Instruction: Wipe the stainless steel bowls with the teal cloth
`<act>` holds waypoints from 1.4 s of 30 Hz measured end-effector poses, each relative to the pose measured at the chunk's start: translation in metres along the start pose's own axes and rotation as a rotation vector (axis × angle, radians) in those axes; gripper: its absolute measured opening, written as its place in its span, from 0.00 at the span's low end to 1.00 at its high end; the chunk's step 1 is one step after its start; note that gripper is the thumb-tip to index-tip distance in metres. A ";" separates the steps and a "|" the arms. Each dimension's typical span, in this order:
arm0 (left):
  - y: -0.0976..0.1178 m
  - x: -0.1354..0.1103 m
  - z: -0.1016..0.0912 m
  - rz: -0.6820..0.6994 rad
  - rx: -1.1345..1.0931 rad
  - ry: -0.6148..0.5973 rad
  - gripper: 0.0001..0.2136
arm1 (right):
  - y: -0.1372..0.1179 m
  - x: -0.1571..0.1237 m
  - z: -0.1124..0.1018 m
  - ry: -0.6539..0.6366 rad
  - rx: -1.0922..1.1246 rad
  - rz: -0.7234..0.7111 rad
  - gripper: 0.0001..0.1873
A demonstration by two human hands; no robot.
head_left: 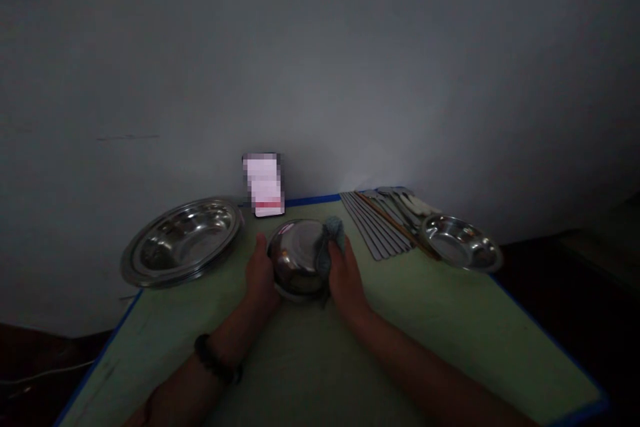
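Note:
A shiny metal bowl (pixel 299 255) is held between my two hands over the middle of the table, its rounded outer side facing me. My left hand (pixel 262 275) grips it by the left edge, thumb up and the other fingers mostly hidden behind or under it. On the right, my right hand (pixel 345 277) presses a grey-green cloth (pixel 332 243) against the bowl's side. The fingers are closed on the cloth, and part of it bunches above them. A dark beaded bracelet (pixel 215 360) circles my left wrist.
Wide stacked metal basins (pixel 131 265) stand at the left. A lit phone (pixel 265 183) leans on the wall behind the bowl. Several metal chopsticks (pixel 373 230), brown sticks and spoons lie at the back right, beside a small metal bowl (pixel 463 247). Blue tape edges the green table (pixel 440 333).

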State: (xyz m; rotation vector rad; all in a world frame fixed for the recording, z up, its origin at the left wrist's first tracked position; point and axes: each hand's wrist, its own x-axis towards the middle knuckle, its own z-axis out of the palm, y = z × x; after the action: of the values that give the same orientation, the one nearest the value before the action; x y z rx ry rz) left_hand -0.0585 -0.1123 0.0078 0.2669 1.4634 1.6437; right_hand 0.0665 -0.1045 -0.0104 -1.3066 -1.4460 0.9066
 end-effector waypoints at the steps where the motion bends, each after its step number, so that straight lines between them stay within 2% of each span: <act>1: 0.001 0.000 0.000 0.034 0.039 0.024 0.17 | 0.001 -0.007 0.000 0.002 0.036 -0.041 0.28; 3: 0.009 -0.004 0.000 0.115 0.129 0.071 0.17 | 0.002 -0.021 -0.003 -0.048 0.059 -0.151 0.30; 5: 0.027 -0.012 0.001 0.233 0.228 0.075 0.17 | 0.002 -0.032 -0.010 -0.180 0.004 -0.244 0.32; 7: 0.051 -0.023 0.002 0.437 0.373 0.006 0.18 | 0.002 -0.039 -0.020 -0.350 -0.052 -0.292 0.32; 9: 0.076 -0.036 0.004 0.577 0.470 -0.073 0.16 | 0.002 -0.039 -0.032 -0.492 -0.089 -0.321 0.31; 10: 0.086 -0.042 0.005 0.778 0.619 -0.124 0.15 | 0.002 -0.036 -0.040 -0.535 -0.098 -0.334 0.32; 12: 0.097 -0.050 0.005 1.059 0.798 -0.234 0.11 | -0.001 -0.023 -0.056 -0.556 -0.088 -0.340 0.35; 14: 0.099 -0.053 0.004 1.235 0.918 -0.399 0.08 | -0.008 -0.002 -0.074 -0.468 -0.015 -0.266 0.34; 16: 0.092 -0.052 0.003 1.346 1.011 -0.589 0.06 | -0.019 0.019 -0.091 -0.394 0.172 -0.120 0.27; 17: 0.087 -0.051 0.003 1.406 1.059 -0.675 0.04 | -0.026 0.027 -0.099 -0.393 0.313 -0.055 0.24; 19: 0.075 -0.051 0.005 1.506 1.148 -0.840 0.04 | -0.037 0.038 -0.112 -0.433 0.512 0.059 0.26; 21: 0.063 -0.052 0.008 1.565 1.168 -0.951 0.09 | -0.040 0.042 -0.119 -0.422 0.527 0.117 0.24; 22: 0.058 -0.053 0.010 1.574 1.133 -0.958 0.11 | -0.037 0.043 -0.121 -0.388 0.488 0.125 0.22; 23: 0.053 -0.054 0.012 1.543 1.080 -0.947 0.13 | -0.032 0.044 -0.122 -0.342 0.439 0.128 0.21; 25: 0.045 -0.057 0.017 1.349 0.855 -0.914 0.19 | -0.018 0.046 -0.121 -0.260 0.358 0.140 0.22; 27: 0.040 -0.061 0.026 0.989 0.498 -0.859 0.31 | -0.008 0.048 -0.120 -0.225 0.313 0.157 0.21; 28: 0.038 -0.062 0.033 0.786 0.291 -0.797 0.34 | -0.006 0.049 -0.120 -0.225 0.287 0.141 0.20; 29: 0.036 -0.063 0.040 0.574 0.176 -0.716 0.35 | -0.008 0.050 -0.122 -0.226 0.247 0.103 0.18; 31: 0.031 -0.063 0.055 0.183 0.159 -0.544 0.32 | -0.017 0.054 -0.131 -0.242 0.106 -0.010 0.15; 32: 0.028 -0.062 0.062 0.049 0.192 -0.483 0.27 | -0.023 0.058 -0.139 -0.240 0.001 -0.071 0.18; 34: 0.022 -0.057 0.072 -0.056 0.193 -0.426 0.18 | -0.028 0.071 -0.162 -0.255 -0.218 -0.163 0.26; 36: 0.018 -0.053 0.079 -0.080 0.136 -0.408 0.13 | -0.019 0.088 -0.193 -0.150 -0.512 -0.287 0.26; 37: 0.016 -0.052 0.081 -0.100 0.110 -0.402 0.13 | -0.009 0.097 -0.209 -0.047 -0.705 -0.275 0.23; 38: 0.015 -0.051 0.083 -0.126 0.097 -0.393 0.13 | 0.003 0.105 -0.225 0.028 -0.896 -0.179 0.23; 39: 0.015 -0.050 0.084 -0.150 0.096 -0.388 0.13 | 0.016 0.111 -0.240 0.042 -1.040 -0.035 0.27; 40: 0.015 -0.050 0.086 -0.171 0.107 -0.389 0.13 | 0.028 0.115 -0.254 0.023 -1.074 0.041 0.28; 42: 0.013 -0.051 0.087 -0.192 0.138 -0.419 0.13 | 0.047 0.119 -0.275 -0.030 -1.089 0.127 0.19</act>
State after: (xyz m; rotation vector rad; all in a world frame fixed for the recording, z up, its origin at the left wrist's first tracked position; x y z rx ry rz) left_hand 0.0233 -0.0875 0.0633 0.5002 1.2391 1.2443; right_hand 0.3468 0.0005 0.0392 -2.1686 -1.9857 0.1384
